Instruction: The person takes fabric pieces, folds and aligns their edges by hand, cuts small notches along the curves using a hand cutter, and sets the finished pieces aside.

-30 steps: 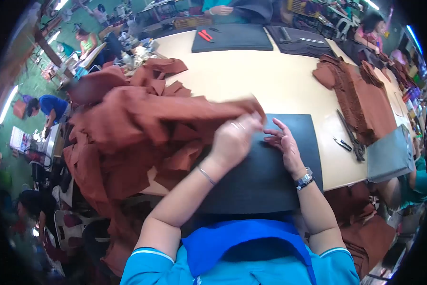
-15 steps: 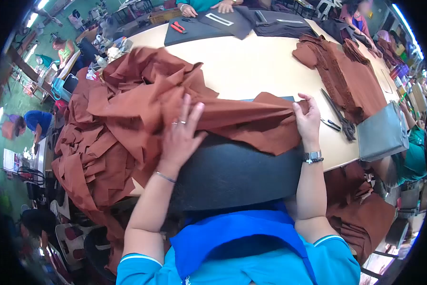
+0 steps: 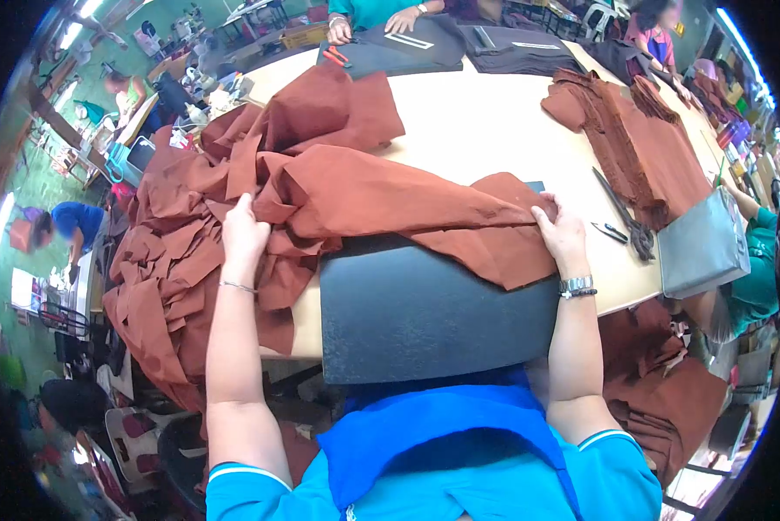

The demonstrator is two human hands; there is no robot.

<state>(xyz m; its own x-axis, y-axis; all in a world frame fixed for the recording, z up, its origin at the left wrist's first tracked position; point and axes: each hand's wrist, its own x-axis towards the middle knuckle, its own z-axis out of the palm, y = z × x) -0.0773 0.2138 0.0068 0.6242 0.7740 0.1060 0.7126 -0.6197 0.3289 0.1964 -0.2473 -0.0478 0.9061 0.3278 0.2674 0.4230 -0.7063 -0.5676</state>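
Observation:
A reddish-brown piece of fabric [image 3: 390,195] stretches between my two hands, over the far part of a dark board [image 3: 433,321]. At its left, my left hand [image 3: 245,233] has its fingers closed on the cloth, beside a crumpled heap of the same brown fabric [image 3: 160,260]. My right hand [image 3: 565,236] pinches the right end of the piece between thumb and fingers. Folds hide some of the left fingertips. A loose flap of the cloth hangs over the board near my right hand.
Large scissors [image 3: 620,204] and small snips [image 3: 612,233] lie right of my right hand, near a grey box [image 3: 702,243]. Stacked brown pieces [image 3: 659,161] lie beyond. Across the table [image 3: 468,122], a person's hands work at dark fabric [image 3: 433,52] near red-handled scissors [image 3: 336,56].
My left hand has moved left and closed on the cloth, its fingers spread before. The fabric's left part has shifted and opened out. My right hand keeps its pinch, almost in place.

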